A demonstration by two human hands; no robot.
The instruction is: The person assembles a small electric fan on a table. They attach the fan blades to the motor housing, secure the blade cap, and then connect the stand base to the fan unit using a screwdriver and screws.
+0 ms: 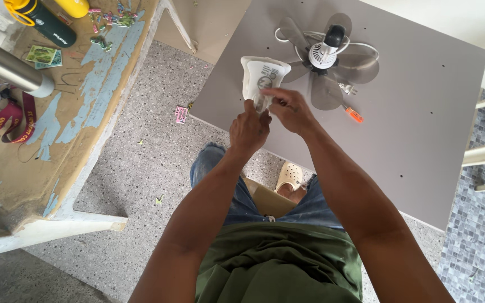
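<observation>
My left hand (pixel 249 130) and my right hand (pixel 291 110) meet at the near end of a white plastic fan part (pixel 260 76), both gripping it over the grey board (pixel 422 140). Just beyond it lies the fan's head: a white motor hub (pixel 322 55) with translucent grey blades (pixel 360 62) spread around it and a white cord looped behind. An orange-handled screwdriver (pixel 352 114) lies on the board to the right of my right hand.
A worn wooden table (pixel 57 140) stands at the left with a dark green bottle (pixel 49 25), a yellow bottle, a metal tube (pixel 7 70), a red lanyard (pixel 7 115) and small scraps. Speckled floor lies between; white rails stand at the right.
</observation>
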